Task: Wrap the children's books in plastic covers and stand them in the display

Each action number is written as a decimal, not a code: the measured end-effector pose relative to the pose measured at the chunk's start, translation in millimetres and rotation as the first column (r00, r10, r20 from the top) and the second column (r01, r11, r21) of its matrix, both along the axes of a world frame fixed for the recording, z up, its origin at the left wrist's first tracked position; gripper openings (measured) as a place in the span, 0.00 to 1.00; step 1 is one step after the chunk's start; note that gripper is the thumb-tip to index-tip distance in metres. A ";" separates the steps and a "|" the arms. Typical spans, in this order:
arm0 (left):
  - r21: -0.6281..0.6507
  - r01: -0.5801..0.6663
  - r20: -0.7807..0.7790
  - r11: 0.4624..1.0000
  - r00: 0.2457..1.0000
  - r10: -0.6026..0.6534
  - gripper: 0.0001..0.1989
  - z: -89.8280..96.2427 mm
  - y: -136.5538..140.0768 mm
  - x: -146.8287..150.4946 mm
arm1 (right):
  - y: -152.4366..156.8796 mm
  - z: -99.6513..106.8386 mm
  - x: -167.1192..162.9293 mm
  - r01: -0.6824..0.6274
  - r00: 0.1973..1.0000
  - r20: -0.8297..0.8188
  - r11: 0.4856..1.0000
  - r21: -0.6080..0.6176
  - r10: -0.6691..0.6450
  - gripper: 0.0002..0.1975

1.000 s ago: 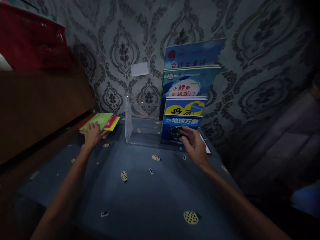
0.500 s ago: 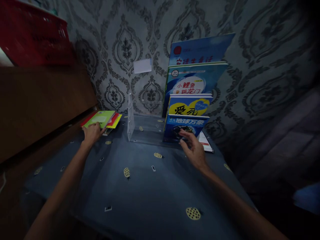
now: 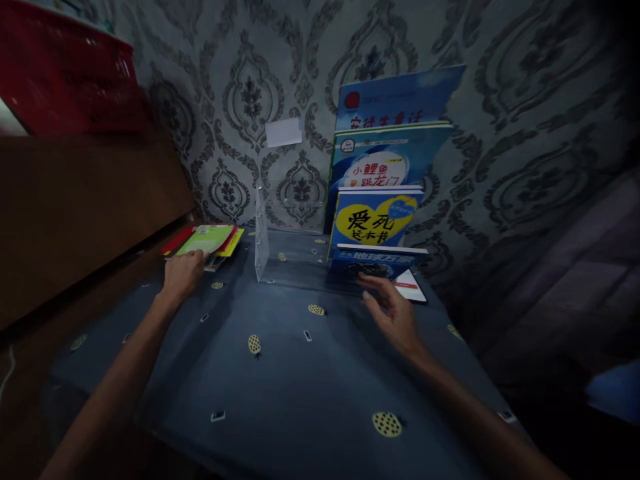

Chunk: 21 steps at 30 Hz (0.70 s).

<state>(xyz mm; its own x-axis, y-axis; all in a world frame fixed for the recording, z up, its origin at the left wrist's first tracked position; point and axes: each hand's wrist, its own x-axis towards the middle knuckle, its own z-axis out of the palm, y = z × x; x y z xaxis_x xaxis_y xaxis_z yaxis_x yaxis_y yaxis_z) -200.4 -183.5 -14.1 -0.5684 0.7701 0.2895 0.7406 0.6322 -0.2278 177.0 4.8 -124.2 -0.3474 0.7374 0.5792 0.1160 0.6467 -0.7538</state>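
My left hand point(image 3: 184, 275) is closed on the near edge of a green book point(image 3: 207, 239), which lies on top of a small pile at the left of the table. Fingers apart, my right hand point(image 3: 393, 313) is at the front of a dark blue book point(image 3: 375, 264), its fingertips against or just before the cover. That book leans forward in a clear plastic rack point(image 3: 259, 233). Behind it stand a blue book with a yellow heart point(image 3: 373, 220), a blue-green book point(image 3: 390, 157) and a taller blue book point(image 3: 400, 100).
The table has a blue-grey cloth point(image 3: 290, 387) with a pineapple print. A flat white-faced item point(image 3: 411, 288) lies right of the rack. Brown furniture point(image 3: 90, 207) bounds the left side, with a red container point(image 3: 75, 73) on top. A patterned wall point(image 3: 250, 100) rises behind.
The dark blue book has tipped forward, showing more of the yellow-heart cover. My right hand has moved slightly down. My left hand has slid back to the green book's near edge, fingers now curled.
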 end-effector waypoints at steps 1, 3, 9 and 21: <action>0.003 0.010 -0.007 1.000 1.000 -0.010 0.24 -2.2 -4.8 6.4 | -2.7 -1.2 0.6 -0.007 1.000 0.014 1.000 -0.008 0.007 0.16; 0.016 0.035 -0.027 0.999 0.999 -0.034 0.23 -9.0 -14.6 18.9 | -8.5 -3.9 1.5 -0.027 0.999 0.046 0.999 -0.023 0.028 0.15; 0.058 0.130 -0.069 0.990 0.990 -0.126 0.19 -38.3 -40.5 45.9 | -25.4 -10.3 -1.2 -0.119 0.981 0.149 0.991 -0.060 0.126 0.15; 0.076 0.563 -0.006 0.823 0.825 -0.565 0.20 -98.6 -87.5 98.3 | -29.4 -20.3 -0.6 -0.144 0.964 0.200 0.978 -0.153 0.173 0.17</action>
